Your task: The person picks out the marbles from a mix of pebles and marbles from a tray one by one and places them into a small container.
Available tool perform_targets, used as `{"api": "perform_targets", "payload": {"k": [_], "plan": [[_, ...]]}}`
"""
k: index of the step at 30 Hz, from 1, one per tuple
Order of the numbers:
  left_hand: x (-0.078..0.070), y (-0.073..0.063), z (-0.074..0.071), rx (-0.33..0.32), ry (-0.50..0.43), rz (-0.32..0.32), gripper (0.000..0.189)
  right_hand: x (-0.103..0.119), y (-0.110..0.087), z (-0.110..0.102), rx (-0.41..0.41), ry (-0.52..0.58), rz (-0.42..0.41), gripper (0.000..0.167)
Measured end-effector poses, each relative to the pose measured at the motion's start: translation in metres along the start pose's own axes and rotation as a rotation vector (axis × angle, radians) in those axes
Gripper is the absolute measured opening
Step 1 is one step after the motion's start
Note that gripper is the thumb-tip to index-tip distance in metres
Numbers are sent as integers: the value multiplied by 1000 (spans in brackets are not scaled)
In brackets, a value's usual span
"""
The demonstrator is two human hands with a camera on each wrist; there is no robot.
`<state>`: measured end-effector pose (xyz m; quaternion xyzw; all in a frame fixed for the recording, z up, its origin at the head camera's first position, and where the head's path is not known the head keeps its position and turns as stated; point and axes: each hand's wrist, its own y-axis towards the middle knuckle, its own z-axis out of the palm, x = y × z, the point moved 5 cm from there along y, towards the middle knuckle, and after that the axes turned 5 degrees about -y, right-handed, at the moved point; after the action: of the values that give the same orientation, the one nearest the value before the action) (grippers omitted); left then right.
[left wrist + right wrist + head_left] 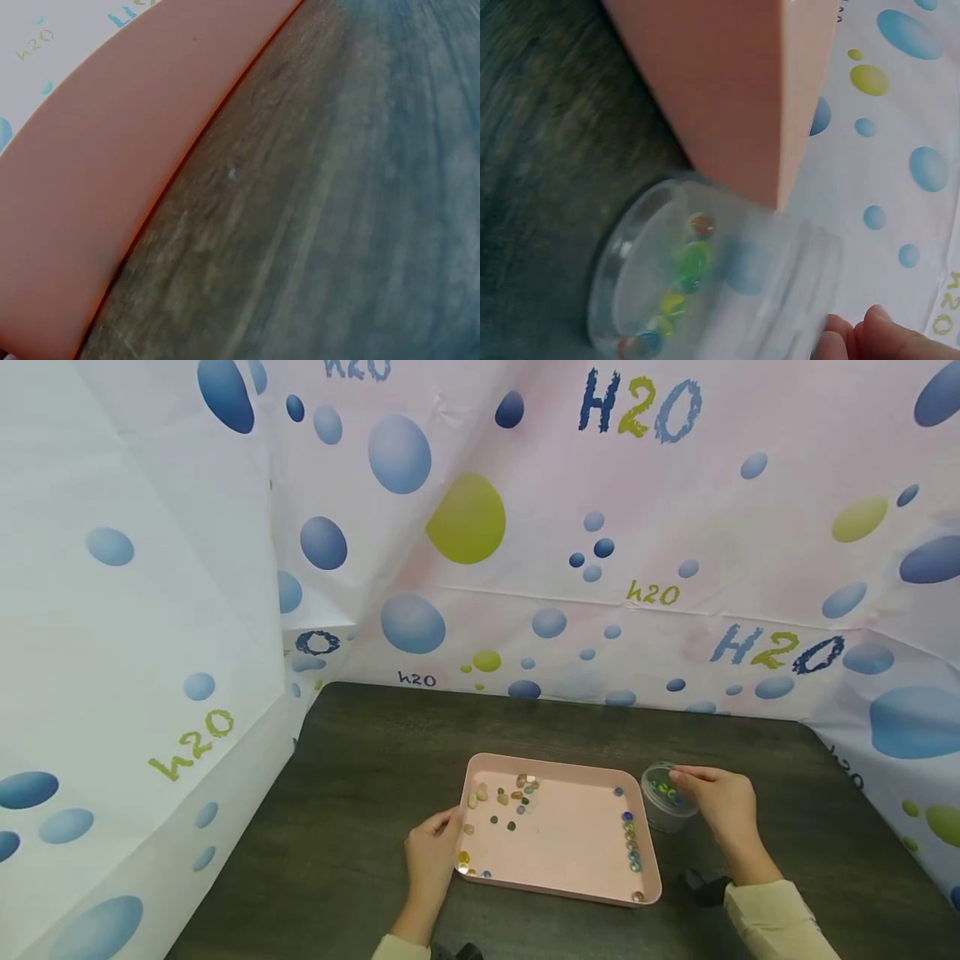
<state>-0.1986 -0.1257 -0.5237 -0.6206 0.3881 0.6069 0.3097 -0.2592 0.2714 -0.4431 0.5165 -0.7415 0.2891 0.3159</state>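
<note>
At the left wall of a pink tray (561, 847), my left hand (433, 852) grips the edge between thumb and fingers. The left wrist view shows only the tray's outer wall (127, 142), without the hand. To the tray's right, a clear plastic jar (666, 817) stands upright on the table with several glass marbles (694, 266) inside. My right hand (720, 797) pinches the jar's rim with thumb and fingers. In the right wrist view those fingers (885, 339) lie right at the jar's mouth.
A column of glass marbles (630, 839) runs down the tray's right side. Several pebbles and stones (503, 798) lie scattered in its left half. Yellow and clear pieces (463, 858) sit in the near left corner. A printed sheet (547, 527) walls in the dark table (390, 743).
</note>
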Motion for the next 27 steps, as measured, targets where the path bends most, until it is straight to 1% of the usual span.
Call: {"api": "perform_targets", "payload": {"k": [4, 6, 10, 16, 18, 20, 27], "plan": [[-1, 0, 0, -4, 23, 3, 13, 10, -2, 3, 31, 23, -20, 45], [-2, 1, 0, -6, 31, 13, 13, 16, -3, 6, 52, 20, -34, 47], [-1, 2, 1, -4, 21, 8, 13, 27, -6, 16, 113, 2, -81, 48], [2, 2, 2, -3, 5, -5, 13, 44, -9, 41, 253, 56, -138, 41], [2, 2, 2, 0, 3, -9, 13, 50, -11, 49, 292, 55, -159, 37], [2, 2, 2, 5, -1, -15, 13, 55, -12, 56, 322, 44, -184, 34], [2, 2, 0, 13, -17, 7, 13, 71, -12, 82, 383, 8, -259, 27]]}}
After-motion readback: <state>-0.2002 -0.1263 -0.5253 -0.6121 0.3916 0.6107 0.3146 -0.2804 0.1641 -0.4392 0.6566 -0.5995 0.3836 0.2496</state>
